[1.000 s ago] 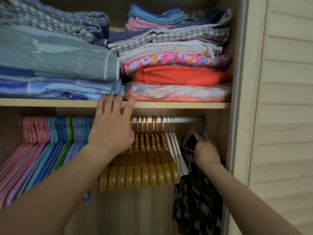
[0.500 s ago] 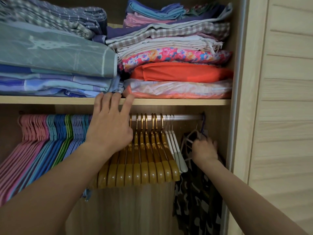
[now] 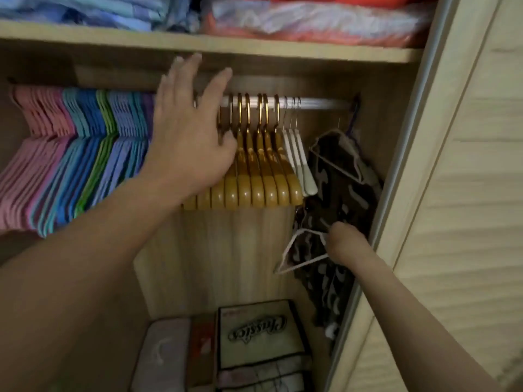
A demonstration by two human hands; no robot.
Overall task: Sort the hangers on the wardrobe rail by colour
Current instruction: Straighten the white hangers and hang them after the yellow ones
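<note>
Under the wardrobe shelf [image 3: 254,52], head view, sole entry: one chrome rail [image 3: 319,103] carrying, from the person's left to right, pink hangers [image 3: 36,142], a blue and green block [image 3: 93,154], lilac hangers [image 3: 127,148], wooden hangers [image 3: 263,171] with gold hooks, and three white hangers [image 3: 300,162]. Left hand [image 3: 189,137]: fingers spread and straight, released, lying across the near side of the wooden group where it meets the lilac group, gripping nothing. Right hand [image 3: 343,244]: low, well below the rail, curled about one loose white wire hanger [image 3: 300,253] held off the rail in front of a dark patterned garment [image 3: 345,199] (the exact finger hold is blurred). Second wire hanger [image 3: 336,154]: at the garment's top by the right end of the rail. Step in hand, by judgement: a white hanger taken down and due to join its colour group, the sort being largely done. Next move calls for lifting this hanger to the rail and hooking it just beside the three white ones, clear of the garment, which could snag it. Surroundings: folded fabrics [image 3: 311,21] stacked on the shelf; pale wood back panel [image 3: 226,250]; slatted door [image 3: 467,193] at the right; fabric storage boxes [image 3: 260,335] on the floor, one lettered.
</note>
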